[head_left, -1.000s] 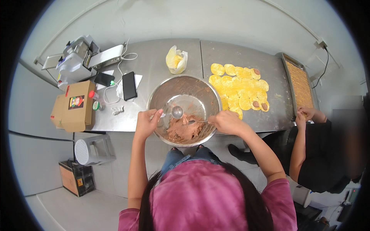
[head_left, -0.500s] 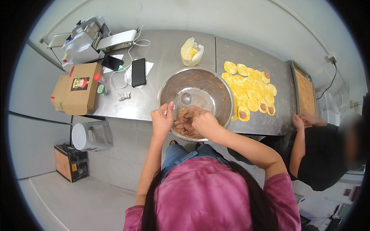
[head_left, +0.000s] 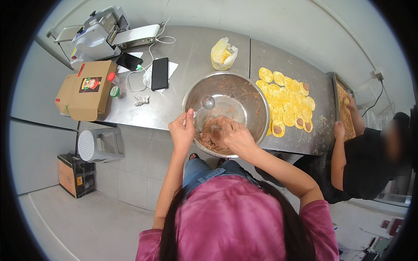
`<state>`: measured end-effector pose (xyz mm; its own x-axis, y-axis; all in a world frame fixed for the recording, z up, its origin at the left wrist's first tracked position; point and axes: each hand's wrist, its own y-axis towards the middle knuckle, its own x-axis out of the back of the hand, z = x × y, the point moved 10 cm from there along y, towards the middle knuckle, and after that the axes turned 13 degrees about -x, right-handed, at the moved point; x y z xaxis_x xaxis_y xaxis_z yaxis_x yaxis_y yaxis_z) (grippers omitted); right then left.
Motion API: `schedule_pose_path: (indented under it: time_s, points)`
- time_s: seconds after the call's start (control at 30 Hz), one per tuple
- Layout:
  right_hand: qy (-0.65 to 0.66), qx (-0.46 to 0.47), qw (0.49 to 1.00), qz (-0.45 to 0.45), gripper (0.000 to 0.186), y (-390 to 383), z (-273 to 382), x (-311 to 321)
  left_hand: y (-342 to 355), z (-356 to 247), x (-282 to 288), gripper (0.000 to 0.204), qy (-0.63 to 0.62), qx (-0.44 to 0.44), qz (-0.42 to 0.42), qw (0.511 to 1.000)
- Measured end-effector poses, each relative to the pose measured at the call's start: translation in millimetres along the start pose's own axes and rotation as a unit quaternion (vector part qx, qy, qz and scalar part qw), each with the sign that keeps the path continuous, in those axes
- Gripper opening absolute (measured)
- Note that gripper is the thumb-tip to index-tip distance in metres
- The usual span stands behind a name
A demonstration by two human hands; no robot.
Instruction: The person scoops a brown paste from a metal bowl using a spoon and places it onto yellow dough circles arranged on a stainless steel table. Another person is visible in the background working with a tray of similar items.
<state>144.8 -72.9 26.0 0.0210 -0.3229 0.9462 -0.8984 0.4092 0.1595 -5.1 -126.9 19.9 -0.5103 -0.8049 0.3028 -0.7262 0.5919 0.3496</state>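
Observation:
A wide steel mixing bowl (head_left: 257, 102) stands at the table's front edge, smeared inside with a soft brown paste (head_left: 209, 139). My left hand (head_left: 181, 131) is closed round the handle of a metal spoon (head_left: 208, 102), whose round bowl sits over the mixing bowl. Down in the paste, my right hand (head_left: 238, 138) has its fingers curled in and gathers some of it. To the right, thin yellow round wrappers (head_left: 287, 99) lie overlapping on the table. A few along their edge carry lumps of brown paste (head_left: 277, 129).
Behind the bowl stands an open plastic bag (head_left: 223, 58) with yellow pieces. Left are a black phone (head_left: 160, 75), a cable, a cardboard box (head_left: 92, 101) and a white machine (head_left: 93, 41). A person's hand (head_left: 339, 130) is beside a tray (head_left: 337, 98) at right.
The spoon's bowl has risen a little toward the left rim of the mixing bowl. My right hand's fingers have curled up more in the paste. The other person's far hand has moved over the tray.

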Motion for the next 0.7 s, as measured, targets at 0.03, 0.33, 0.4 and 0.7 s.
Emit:
schedule_pose_path:
  time_s: [0.03,0.33,0.4,0.7]
  points:
    - [0.013,0.001,1.0,0.001,0.026,0.1,-0.8,2.1,0.0,-0.3,1.9,0.036,-0.002,0.009,-0.003,1.0]
    - [0.079,0.023,0.996,0.021,0.024,5.6,3.2,-1.9,1.5,-3.3,0.6,0.037,-0.02,0.024,0.006,0.999]
    - [0.048,0.043,0.996,-0.056,0.018,5.2,13.3,7.7,0.2,-4.0,-3.5,0.038,-0.028,0.025,0.004,0.999]
    - [0.172,-0.032,0.966,0.189,0.014,5.3,4.8,-35.4,-7.1,-10.2,-8.1,0.036,-0.03,-0.026,-0.049,0.998]
